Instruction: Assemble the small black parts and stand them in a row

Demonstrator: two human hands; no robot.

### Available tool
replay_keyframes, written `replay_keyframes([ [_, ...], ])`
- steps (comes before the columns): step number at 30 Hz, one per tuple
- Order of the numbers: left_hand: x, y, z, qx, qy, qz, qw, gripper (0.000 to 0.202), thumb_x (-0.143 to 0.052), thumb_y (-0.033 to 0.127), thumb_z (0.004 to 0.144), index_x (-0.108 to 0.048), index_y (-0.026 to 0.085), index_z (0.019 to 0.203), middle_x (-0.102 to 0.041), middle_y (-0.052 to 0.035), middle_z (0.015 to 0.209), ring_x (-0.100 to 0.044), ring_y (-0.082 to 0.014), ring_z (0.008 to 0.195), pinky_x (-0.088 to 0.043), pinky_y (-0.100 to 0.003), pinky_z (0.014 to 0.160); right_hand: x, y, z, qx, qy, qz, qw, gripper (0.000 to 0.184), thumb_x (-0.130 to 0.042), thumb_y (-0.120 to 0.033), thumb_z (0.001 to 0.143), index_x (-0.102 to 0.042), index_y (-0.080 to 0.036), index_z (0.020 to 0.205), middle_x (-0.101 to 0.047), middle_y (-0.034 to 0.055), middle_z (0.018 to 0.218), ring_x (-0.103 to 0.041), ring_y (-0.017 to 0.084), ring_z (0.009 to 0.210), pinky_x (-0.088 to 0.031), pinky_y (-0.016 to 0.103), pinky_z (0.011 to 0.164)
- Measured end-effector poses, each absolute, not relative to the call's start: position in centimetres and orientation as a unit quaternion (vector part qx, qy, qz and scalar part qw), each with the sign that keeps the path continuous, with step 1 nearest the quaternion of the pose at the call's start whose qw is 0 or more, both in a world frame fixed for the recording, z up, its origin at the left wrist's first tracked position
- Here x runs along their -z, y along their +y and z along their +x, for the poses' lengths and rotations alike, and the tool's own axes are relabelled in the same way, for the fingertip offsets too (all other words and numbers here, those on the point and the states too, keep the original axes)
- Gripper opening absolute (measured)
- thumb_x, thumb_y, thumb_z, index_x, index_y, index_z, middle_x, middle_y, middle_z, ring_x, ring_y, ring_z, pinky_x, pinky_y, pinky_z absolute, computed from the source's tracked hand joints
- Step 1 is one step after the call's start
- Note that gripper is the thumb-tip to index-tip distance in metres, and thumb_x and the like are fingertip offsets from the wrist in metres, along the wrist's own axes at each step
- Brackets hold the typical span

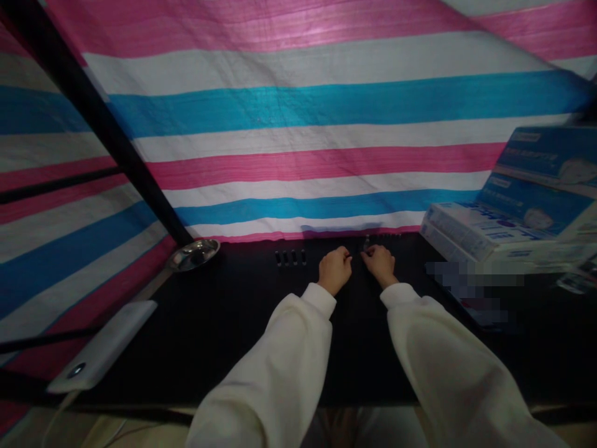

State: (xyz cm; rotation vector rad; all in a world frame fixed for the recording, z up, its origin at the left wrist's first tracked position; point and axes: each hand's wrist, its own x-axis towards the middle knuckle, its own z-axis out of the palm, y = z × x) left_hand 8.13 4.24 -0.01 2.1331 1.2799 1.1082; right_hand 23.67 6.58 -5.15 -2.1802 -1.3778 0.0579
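My left hand [334, 271] is closed over the black table [224, 336], thumb and fingertips pressed together. A small dark bit shows at its fingertips, too small to name. Just to the right, my right hand [380, 264] is also closed, its fingers bent beside a small shiny, clear-looking piece [367, 240]. Whether the fingers grip that piece I cannot tell. Left of my hands stand several small dark cylinders with pale ends [294, 257], in a row. Farther back, behind the right hand, runs a line of tiny pale-tipped pieces [389, 235].
A shiny metal dish [194, 255] sits at the back left. A white power bank [105, 348] with a cable lies at the left edge. Blue and white boxes [494, 230] are stacked on the right, near a dark flat object [466, 298]. Striped sheeting [298, 124] closes off the back.
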Motion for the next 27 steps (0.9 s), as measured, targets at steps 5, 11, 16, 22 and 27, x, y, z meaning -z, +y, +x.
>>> replay_keyframes([
  [5,-0.4,2.7,3.5,-0.458,0.431,0.719,0.296,0.006,-0.059,0.025,0.067,-0.06,0.019,0.068,-0.057,-0.0025,0.059,-0.05,-0.0126,0.055,-0.036,-0.023,0.055,4.9,6.4,23.8,-0.038,-0.513,-0.812,0.276,0.028,-0.049,-0.036,0.074,-0.06,-0.017,0.092,-0.058,0.011,0.095,-0.053,0.022,0.09,-0.037,0.032,0.073],
  [11,-0.4,1.5,-0.5,-0.503,0.427,0.625,0.417,0.013,-0.063,0.026,0.061,-0.057,0.015,0.065,-0.055,-0.0006,0.052,-0.047,-0.0081,0.044,-0.035,-0.019,0.045,4.9,6.4,23.8,-0.04,-0.507,-0.814,0.28,0.027,-0.05,-0.035,0.073,-0.061,-0.017,0.09,-0.06,0.01,0.094,-0.054,0.02,0.087,-0.037,0.03,0.071],
  [16,-0.1,1.6,-1.0,-0.52,0.426,0.582,0.458,0.024,-0.063,0.032,0.061,-0.055,0.014,0.075,-0.055,0.0013,0.053,-0.038,-0.0039,0.032,-0.027,-0.016,0.032,4.9,6.1,23.7,-0.042,-0.503,-0.816,0.281,0.025,-0.049,-0.035,0.073,-0.062,-0.018,0.087,-0.061,0.0088,0.091,-0.055,0.02,0.087,-0.037,0.029,0.07],
  [22,1.1,2.5,-0.9,-0.53,0.424,0.573,0.46,0.024,-0.061,0.031,0.063,-0.051,0.013,0.076,-0.057,0.0001,0.059,-0.039,-0.0031,0.029,-0.027,-0.016,0.029,3.6,5.1,22.8,-0.073,-0.533,-0.78,0.321,0.021,-0.049,-0.034,0.072,-0.059,-0.018,0.082,-0.063,0.0063,0.08,-0.058,0.018,0.077,-0.038,0.026,0.064],
  [27,1.0,2.5,-0.9,-0.526,0.429,0.568,0.466,0.025,-0.06,0.031,0.064,-0.05,0.013,0.078,-0.059,-0.001,0.063,-0.039,-0.0032,0.028,-0.026,-0.016,0.029,1.5,3.3,19.9,-0.124,-0.622,-0.689,0.351,0.018,-0.052,-0.031,0.071,-0.057,-0.018,0.082,-0.063,0.0028,0.076,-0.058,0.013,0.069,-0.038,0.021,0.06],
])
